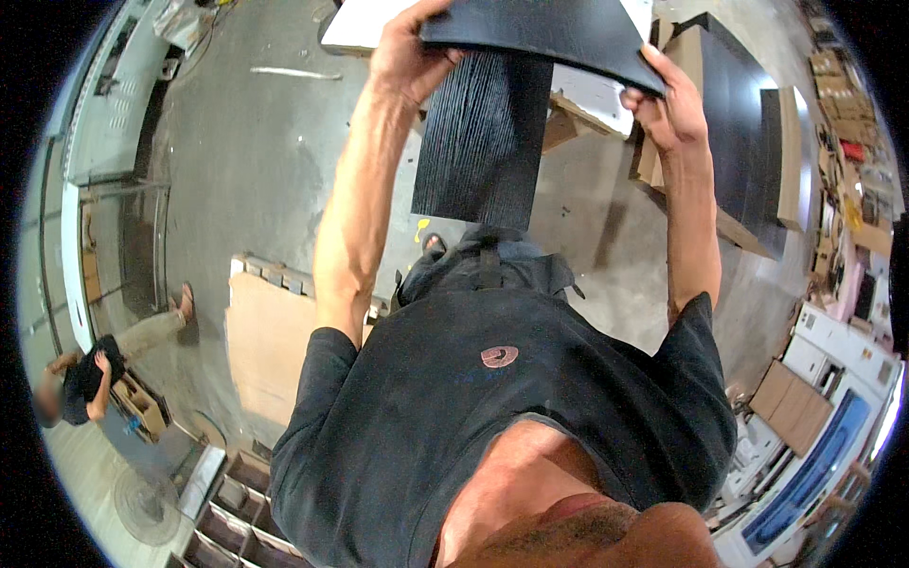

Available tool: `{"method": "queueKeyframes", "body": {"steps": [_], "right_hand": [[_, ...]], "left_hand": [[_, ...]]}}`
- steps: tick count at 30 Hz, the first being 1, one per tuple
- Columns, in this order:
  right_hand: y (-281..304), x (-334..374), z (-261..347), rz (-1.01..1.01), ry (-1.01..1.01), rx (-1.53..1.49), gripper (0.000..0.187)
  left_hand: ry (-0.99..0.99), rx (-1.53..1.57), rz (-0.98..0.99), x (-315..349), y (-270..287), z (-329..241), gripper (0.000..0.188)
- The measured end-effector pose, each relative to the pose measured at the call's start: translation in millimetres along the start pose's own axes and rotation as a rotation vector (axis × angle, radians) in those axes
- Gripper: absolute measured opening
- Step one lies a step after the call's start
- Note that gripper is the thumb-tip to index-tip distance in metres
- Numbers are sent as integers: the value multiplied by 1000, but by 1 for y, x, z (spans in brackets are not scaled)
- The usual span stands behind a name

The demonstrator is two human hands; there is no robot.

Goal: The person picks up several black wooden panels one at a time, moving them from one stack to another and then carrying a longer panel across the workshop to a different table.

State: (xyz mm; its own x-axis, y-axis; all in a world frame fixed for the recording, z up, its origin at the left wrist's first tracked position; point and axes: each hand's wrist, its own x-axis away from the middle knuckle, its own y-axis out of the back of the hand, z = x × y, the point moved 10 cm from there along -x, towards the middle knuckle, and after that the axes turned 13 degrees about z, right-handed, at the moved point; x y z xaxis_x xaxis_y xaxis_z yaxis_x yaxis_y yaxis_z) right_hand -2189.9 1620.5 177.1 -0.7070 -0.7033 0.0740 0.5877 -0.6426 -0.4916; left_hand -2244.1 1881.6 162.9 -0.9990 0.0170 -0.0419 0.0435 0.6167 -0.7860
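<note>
Both my arms reach out toward the far side, holding a flat black panel (540, 28) between my hands. My left hand (409, 55) is closed round its left end, thumb toward the near edge. At the right end, my right hand (674, 104) grips the corner with its fingers curled under. The panel's far part is cut off by the picture's top. Beneath it lies a black wood-grain board (481, 142), reaching toward my waist. A white surface (597, 93) shows under and beside these boards.
Large black panels with pale edges (734, 133) are stacked at the right. A brown cardboard sheet (270, 341) lies left of me, near a compartmented rack (237, 511). Another person (90, 383) is at the far left, beside a machine (118, 104). Cartons (838, 90) line the right side.
</note>
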Motion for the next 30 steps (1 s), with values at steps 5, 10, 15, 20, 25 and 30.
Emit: {"method": "queueKeyframes", "body": {"steps": [5,10,15,20,25,30], "right_hand": [[-32,10,30,-214,124,11,20],[-49,19,29,-88,188,42,24],[-61,25,21,-169,174,43,24],[-59,16,8,-48,140,32,27],[-86,10,-24,-1,91,79,29],[-90,12,-29,5,69,130,32]], "left_hand": [[51,113,122,-9,-7,-30,36],[73,110,258,2,-39,-29,54],[62,127,349,6,-40,-32,53],[-3,153,264,11,-23,-31,31],[-4,122,162,11,53,-45,23],[67,55,28,16,60,-40,12]]}}
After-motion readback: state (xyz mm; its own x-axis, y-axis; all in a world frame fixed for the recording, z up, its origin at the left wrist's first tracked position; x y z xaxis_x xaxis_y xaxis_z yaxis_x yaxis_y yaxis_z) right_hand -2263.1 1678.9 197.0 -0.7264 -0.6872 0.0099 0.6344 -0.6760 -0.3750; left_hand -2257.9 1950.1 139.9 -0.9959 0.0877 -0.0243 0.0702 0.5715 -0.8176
